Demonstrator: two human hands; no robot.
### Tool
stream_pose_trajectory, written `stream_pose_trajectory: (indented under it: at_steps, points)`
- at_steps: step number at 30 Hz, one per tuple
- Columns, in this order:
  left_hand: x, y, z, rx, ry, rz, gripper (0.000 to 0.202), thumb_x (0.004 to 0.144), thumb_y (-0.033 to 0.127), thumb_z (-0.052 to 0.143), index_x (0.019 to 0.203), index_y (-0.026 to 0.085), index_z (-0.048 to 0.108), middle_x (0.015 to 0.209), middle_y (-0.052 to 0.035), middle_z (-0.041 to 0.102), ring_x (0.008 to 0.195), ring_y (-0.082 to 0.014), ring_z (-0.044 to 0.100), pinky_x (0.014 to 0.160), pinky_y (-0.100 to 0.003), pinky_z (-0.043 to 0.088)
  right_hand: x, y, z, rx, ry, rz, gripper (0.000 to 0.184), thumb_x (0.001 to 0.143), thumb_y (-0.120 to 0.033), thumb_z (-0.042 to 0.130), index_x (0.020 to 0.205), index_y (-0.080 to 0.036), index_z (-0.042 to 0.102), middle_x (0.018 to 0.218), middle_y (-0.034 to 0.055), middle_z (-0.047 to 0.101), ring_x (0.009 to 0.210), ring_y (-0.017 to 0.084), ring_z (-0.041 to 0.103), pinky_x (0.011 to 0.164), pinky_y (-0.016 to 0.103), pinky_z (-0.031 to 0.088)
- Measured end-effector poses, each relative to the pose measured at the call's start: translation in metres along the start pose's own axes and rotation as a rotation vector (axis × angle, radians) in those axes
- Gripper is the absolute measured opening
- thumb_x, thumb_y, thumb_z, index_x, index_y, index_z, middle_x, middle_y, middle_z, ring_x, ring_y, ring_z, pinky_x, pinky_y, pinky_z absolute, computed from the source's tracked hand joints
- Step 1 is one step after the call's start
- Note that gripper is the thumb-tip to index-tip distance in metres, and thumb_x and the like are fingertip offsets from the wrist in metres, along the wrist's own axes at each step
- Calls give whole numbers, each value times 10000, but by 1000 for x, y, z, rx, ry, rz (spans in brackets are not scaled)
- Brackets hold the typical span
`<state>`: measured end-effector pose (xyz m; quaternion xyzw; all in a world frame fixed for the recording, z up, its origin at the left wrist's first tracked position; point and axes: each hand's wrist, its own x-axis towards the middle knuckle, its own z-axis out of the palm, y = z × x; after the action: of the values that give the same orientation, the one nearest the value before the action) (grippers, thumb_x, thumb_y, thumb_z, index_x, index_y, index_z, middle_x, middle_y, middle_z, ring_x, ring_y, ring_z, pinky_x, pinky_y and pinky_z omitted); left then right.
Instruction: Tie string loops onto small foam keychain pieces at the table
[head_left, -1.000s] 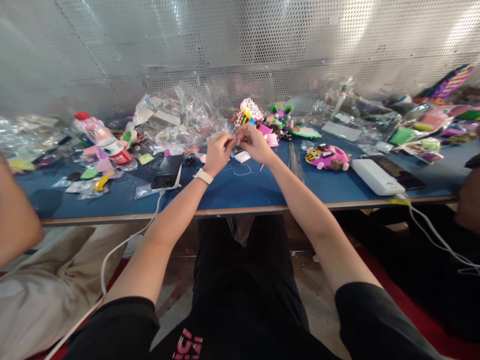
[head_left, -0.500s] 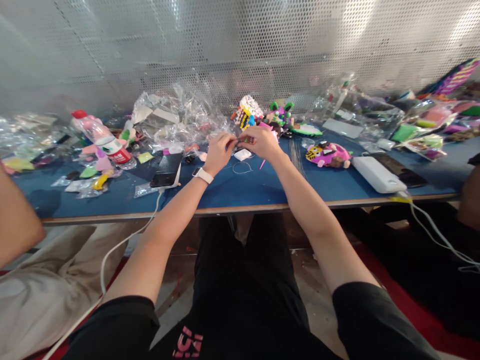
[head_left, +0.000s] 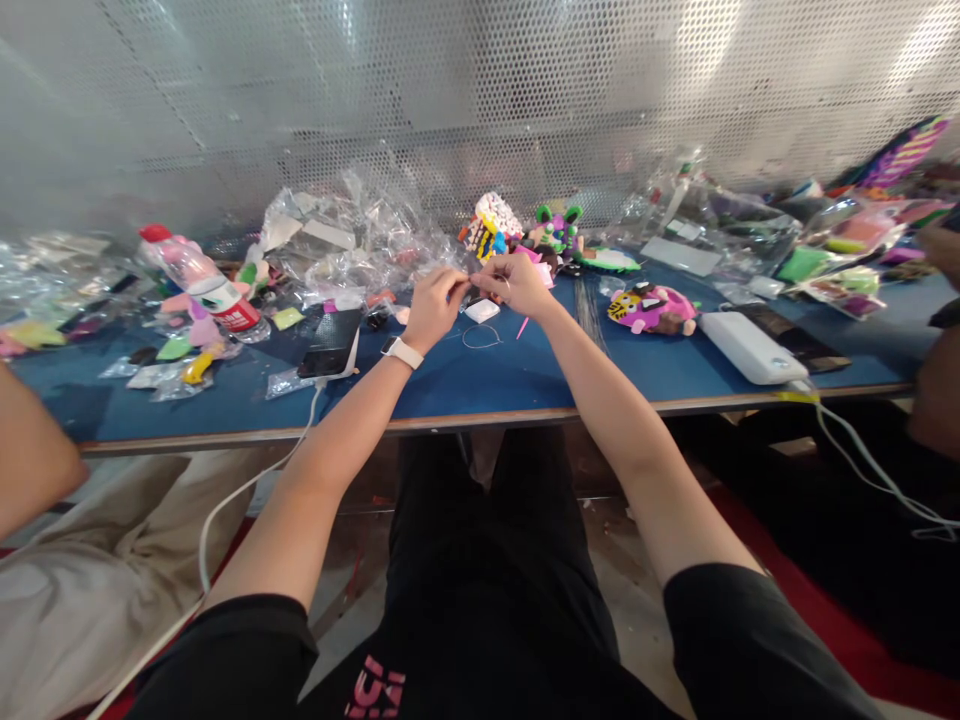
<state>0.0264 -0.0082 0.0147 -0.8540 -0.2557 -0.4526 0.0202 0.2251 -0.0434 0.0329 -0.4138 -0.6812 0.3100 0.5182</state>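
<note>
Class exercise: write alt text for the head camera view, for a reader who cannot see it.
Left hand and right hand meet fingertip to fingertip above a blue table, pinching something too small to tell, amid plastic bags and a pink toy.

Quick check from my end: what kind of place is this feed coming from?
Probably a small handcraft or toy-assembly workbench: a blue table against a perforated metal wall, strewn with clear plastic bags and colourful toy figures, other people seated on both sides.
</note>
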Motion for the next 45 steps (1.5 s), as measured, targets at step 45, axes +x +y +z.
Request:
stream_pose_trajectory:
  at_steps: [45]
  points:
    - [0,-4,2,-21,46,-37,273,1116,388,532,985,209,692,990,-100,740,984,-241,699,918,-395,546,6,18,5,-390,150,-288,127,984,-368,724,967,-246,758,1005,76,743,1152,313,640,1084,554,525]
